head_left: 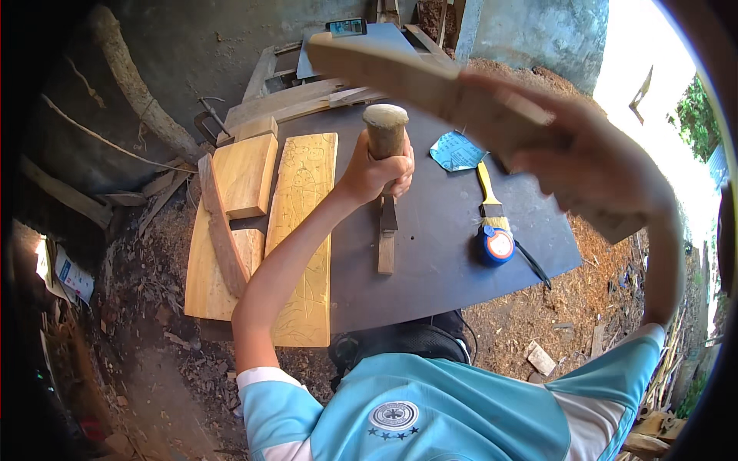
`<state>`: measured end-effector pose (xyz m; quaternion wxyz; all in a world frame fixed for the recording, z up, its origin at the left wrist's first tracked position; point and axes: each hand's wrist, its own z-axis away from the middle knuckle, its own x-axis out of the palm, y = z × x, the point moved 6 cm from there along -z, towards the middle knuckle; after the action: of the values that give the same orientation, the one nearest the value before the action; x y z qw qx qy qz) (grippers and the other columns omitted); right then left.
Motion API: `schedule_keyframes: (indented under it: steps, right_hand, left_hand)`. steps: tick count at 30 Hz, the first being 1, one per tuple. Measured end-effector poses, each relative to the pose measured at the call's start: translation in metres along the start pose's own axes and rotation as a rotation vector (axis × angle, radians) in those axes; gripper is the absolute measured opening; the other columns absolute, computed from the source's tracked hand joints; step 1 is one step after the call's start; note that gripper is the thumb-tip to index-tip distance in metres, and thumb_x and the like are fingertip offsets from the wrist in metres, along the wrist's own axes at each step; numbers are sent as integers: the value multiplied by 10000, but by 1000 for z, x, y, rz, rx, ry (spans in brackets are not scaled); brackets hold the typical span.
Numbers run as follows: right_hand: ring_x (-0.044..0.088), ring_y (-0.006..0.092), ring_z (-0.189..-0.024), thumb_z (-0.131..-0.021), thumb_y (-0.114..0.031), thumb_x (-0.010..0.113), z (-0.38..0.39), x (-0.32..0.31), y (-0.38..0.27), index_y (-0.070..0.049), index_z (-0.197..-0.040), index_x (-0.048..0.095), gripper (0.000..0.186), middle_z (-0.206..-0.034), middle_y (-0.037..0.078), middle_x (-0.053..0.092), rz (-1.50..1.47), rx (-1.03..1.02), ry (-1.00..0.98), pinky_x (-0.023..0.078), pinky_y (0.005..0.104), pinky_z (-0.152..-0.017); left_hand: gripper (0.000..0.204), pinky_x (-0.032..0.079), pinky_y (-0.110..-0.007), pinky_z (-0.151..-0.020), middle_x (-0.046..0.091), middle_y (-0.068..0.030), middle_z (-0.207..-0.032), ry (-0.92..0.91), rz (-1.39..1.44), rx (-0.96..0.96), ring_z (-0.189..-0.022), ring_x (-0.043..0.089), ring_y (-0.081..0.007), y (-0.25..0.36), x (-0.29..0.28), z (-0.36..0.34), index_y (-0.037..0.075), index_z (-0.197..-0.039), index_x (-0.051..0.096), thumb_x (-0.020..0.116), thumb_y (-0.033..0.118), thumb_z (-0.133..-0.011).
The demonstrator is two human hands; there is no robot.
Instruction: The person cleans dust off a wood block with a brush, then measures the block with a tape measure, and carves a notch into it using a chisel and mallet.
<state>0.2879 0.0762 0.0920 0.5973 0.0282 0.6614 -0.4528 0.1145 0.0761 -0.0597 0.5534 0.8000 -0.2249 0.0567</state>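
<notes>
My left hand (375, 170) is wrapped round the thick wooden handle of a chisel (386, 127), which stands upright with its worn top showing. The dark blade comes out below my fist and meets a small wood block (386, 257) on the dark table; the exact contact is hard to see. Raised at the upper right, my right hand (580, 150) grips a long wooden bat (392, 75), smeared by motion. The bat's far end reaches above and apart from the chisel. Left of my left hand lies a board (301, 230) with drawn or carved lines.
Several plain boards (244, 177) are piled at the table's left, near a clamp (211, 119). On the dark table (453, 223) lie blue sandpaper (457, 150), a yellow-handled brush (487, 188) and a blue tape measure (496, 246). A phone (347, 28) stands at the back.
</notes>
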Motion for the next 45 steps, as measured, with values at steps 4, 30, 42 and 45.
schedule_keyframes:
  steps: [4, 30, 42, 45]
  right_hand:
    - [575, 119, -580, -878, -145, 513, 3, -11, -1, -152, -1336, 391, 474, -789, 60, 575, -43, -202, 215, 499, 225, -517]
    - [565, 101, -618, -901, -194, 500, 4, -61, 46, -15, -1150, 497, 307, -753, 79, 579, -244, -30, 697, 465, 229, -501]
    - [545, 115, -559, -874, -175, 551, -6, -27, 58, -42, -1269, 422, 436, -734, 77, 566, -905, 298, 264, 430, 201, -411]
    - [565, 135, -605, -863, -144, 546, -8, -12, 44, -93, -1317, 369, 490, -798, 93, 580, -508, 21, 225, 461, 235, -508]
  left_hand:
    - [145, 374, -271, -390, 446, -45, -556, -4, -84, -19, -419, 438, -116, 1, 4, 1, 58, -750, 423, 565, 81, -737]
    - [86, 398, -270, -380, 468, -43, -517, -16, -54, -6, -384, 460, -121, -2, 5, 0, 22, -717, 462, 548, 14, -725]
    - [88, 393, -270, -378, 475, -48, -522, -8, -39, 7, -392, 466, -121, -6, -4, -4, 19, -713, 466, 552, 6, -724]
    - [80, 394, -265, -380, 475, -47, -524, -31, -13, -27, -396, 467, -118, -5, 3, -5, 14, -719, 471, 551, 5, -723]
